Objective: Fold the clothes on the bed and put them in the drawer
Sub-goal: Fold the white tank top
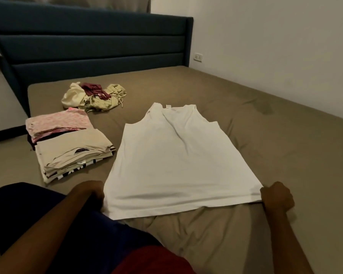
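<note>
A white tank top [172, 155] lies spread flat on the olive-brown bed [265, 145], straps pointing away from me. My left hand [92, 191] grips its bottom left corner and my right hand [276, 197] grips its bottom right corner, both with curled fingers. To the left sits a stack of folded clothes [71, 155] in beige, with a folded pink piece [57, 123] on its far part. Farther back lies a crumpled heap of unfolded clothes [94, 96], cream, pale green and maroon. No drawer is in view.
A dark blue padded headboard [91, 48] stands at the back left of the bed. A white wall with a socket [198, 56] runs along the right side. My knee in dark shorts [91, 234] rests at the bed's near edge.
</note>
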{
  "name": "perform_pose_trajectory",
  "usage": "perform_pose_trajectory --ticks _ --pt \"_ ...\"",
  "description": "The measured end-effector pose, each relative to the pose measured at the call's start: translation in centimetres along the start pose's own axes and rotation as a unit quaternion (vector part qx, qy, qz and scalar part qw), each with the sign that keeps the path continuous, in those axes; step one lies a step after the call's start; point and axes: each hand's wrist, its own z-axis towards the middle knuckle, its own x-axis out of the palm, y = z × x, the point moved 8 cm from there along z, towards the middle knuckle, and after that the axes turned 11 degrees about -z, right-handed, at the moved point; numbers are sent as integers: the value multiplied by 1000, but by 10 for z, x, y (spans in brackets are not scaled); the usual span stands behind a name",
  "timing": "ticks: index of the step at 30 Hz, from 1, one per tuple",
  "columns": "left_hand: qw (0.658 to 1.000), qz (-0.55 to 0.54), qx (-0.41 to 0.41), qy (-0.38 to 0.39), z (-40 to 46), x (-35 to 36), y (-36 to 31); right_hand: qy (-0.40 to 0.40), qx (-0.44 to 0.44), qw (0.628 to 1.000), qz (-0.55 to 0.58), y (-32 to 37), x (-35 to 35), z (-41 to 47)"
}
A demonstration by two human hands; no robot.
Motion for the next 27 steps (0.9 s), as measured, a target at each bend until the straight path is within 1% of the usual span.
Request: perform_pose_trajectory --ticks 2,4,5,7,9,10,11,13,14,16,18,20,22,23,25,27 --pt "1000 -5 -24 15 -1 6 -4 -22 -41 995 -88 9 7 2" --pt "999 29 -38 -26 5 1 -5 -60 -66 986 -142 19 11 4" --pt "997 46 -44 -53 9 -4 -7 -87 -89 981 -151 31 13 6" --pt "988 93 -48 -110 15 -12 -11 -139 -127 974 -127 54 14 5" --pt "976 113 -13 -187 25 -31 -30 -149 -150 975 -68 84 17 15" --pt "968 110 14 -224 29 -45 -42 -139 -160 977 -33 102 22 25" --pt "962 76 40 -259 32 -58 -53 -116 -166 979 3 119 28 34" --pt "944 -36 96 -313 51 -85 -73 -77 -188 978 49 159 42 55" --pt "932 -81 115 -333 60 -96 -80 -70 -202 974 72 176 49 64" --pt "912 -134 130 -365 84 -116 -95 -60 -225 965 118 214 62 86" --pt "897 -164 143 -384 109 -133 -108 -44 -251 956 143 249 79 114" --pt "890 -185 146 -390 142 -149 -121 -21 -270 949 159 281 95 144" --pt "893 -201 135 -379 171 -162 -130 6 -275 940 200 304 109 169" --pt "895 -207 129 -373 192 -173 -142 17 -277 937 213 320 121 194" --pt "900 -207 113 -366 211 -183 -150 32 -312 924 219 342 136 221" --pt "901 -200 122 -366 229 -195 -159 70 -303 923 225 356 154 249"
